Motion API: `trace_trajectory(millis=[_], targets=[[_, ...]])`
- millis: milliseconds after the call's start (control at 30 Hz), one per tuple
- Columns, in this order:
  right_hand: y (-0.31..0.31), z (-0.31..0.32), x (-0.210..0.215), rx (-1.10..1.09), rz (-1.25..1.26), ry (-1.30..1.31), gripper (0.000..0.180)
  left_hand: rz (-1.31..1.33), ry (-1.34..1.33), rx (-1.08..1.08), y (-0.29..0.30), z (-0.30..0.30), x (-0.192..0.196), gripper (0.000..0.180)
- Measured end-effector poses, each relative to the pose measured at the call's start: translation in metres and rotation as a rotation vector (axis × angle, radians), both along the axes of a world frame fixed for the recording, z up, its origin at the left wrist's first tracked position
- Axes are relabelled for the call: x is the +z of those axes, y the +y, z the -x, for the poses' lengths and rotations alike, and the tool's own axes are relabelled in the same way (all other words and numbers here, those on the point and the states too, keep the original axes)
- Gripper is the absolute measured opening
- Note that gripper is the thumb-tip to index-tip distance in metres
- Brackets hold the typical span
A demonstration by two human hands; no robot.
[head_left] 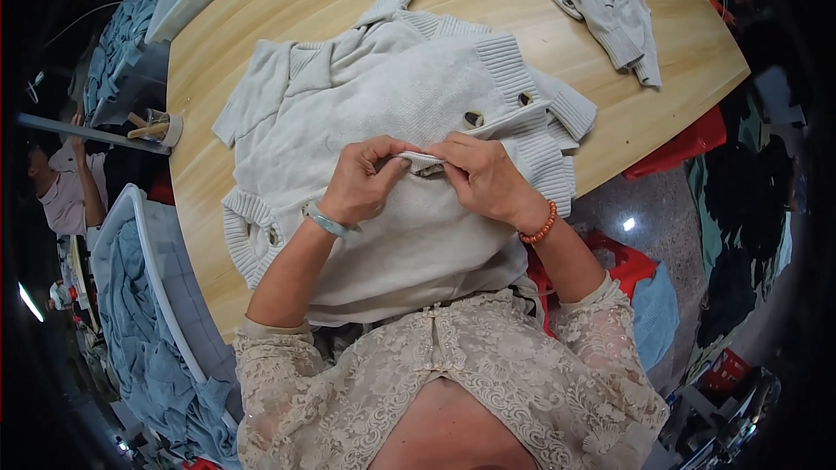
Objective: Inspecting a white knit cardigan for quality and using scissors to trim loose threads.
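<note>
A cream knitted cardigan (409, 78) with ribbed edges and dark buttons lies spread over the table in front of me, its near part draping over the edge toward my body. My left hand (364, 178) pinches a small raised fold of its knit between thumb and fingers. Close beside it, my right hand (482, 172) grips the other end of the same fold, so the strip stretches between both hands. Two dark buttons show just beyond my right hand. What lies inside the fold is hidden.
The wooden table (252, 9) carries another cream knit garment (601, 4) at its far right. A white bin (165, 296) of blue-grey knitwear stands at left, near a small cup of tools (172, 130). Red containers (688, 144) sit below the right edge. Another person (70, 178) works at far left.
</note>
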State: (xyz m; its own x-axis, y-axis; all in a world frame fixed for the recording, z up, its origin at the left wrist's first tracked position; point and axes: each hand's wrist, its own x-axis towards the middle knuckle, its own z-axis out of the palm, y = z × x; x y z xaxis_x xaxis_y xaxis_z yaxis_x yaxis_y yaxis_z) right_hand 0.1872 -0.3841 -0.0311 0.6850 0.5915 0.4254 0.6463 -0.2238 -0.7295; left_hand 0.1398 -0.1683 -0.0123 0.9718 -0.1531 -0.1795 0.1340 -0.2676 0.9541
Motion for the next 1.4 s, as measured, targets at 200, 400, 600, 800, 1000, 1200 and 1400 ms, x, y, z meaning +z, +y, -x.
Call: trace_trajectory(millis=[200,400,600,800,1000,1200,1400], targets=[[0.002,-0.004,0.003,0.088,-0.019,0.001,0.022,0.057,-0.088,0.027,-0.003,0.004,-0.002,0.017],[0.002,-0.003,0.004,0.182,-0.013,0.032,0.018,-0.003,-0.068,-0.034,0.0,0.0,-0.002,0.015],[-0.028,-0.004,0.018,-0.088,0.309,0.005,0.012,-0.361,-0.038,-0.032,0.002,-0.003,0.008,0.01],[-0.063,-0.011,0.017,-0.213,0.409,-0.144,0.012,-0.522,-0.438,0.007,-0.024,-0.019,0.015,0.014],[-0.059,-0.011,0.012,-0.196,0.286,-0.166,0.015,-0.431,-0.531,-0.013,-0.078,-0.06,0.006,0.02],[-0.06,-0.005,0.001,-0.199,0.163,-0.135,0.013,-0.224,-0.131,-0.068,-0.083,-0.073,0.002,0.012],[-0.05,-0.002,0.003,-0.244,-0.008,-0.103,0.023,0.114,0.134,0.074,-0.079,-0.069,0.005,0.009]])
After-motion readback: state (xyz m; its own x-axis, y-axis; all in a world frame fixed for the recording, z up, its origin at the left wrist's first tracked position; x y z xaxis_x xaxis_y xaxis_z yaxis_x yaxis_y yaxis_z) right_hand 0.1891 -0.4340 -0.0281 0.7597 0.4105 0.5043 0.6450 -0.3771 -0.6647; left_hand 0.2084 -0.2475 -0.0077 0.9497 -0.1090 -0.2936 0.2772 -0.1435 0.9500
